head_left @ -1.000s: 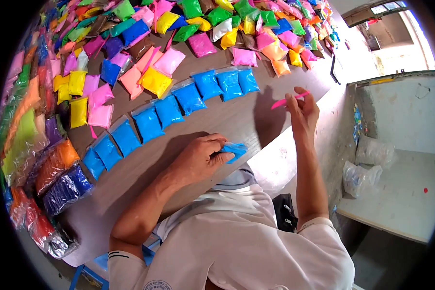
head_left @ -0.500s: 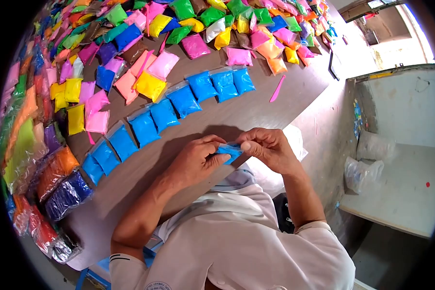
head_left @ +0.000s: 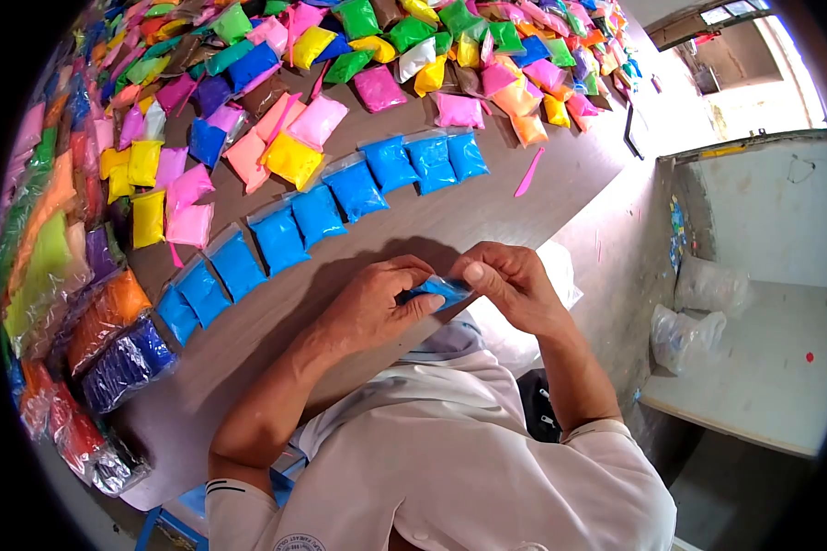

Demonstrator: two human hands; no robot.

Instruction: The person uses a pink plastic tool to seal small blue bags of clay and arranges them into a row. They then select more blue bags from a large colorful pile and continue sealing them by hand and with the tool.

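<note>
A small blue packet [head_left: 439,292] is held between my two hands, close to the table's front edge. My left hand [head_left: 381,301] pinches its left side, with the thumb on top. At its right end, my right hand [head_left: 505,280] has thumb and fingertips closed on the clear plastic edge. Beyond my hands, a curved row of several blue packets [head_left: 278,237] lies flat on the brown table [head_left: 450,225]. Pink and yellow packets [head_left: 292,161] lie just behind that row.
A large heap of coloured packets [head_left: 377,46] covers the table's far side. Bundled packets [head_left: 110,312] are stacked at the left. A pink plastic knife [head_left: 529,173] lies right of the row. Clear bags [head_left: 685,338] sit on a shelf at the right.
The view has shifted slightly. My right hand has tilted a little at the packet's end, and both hands keep their hold on the blue packet.
</note>
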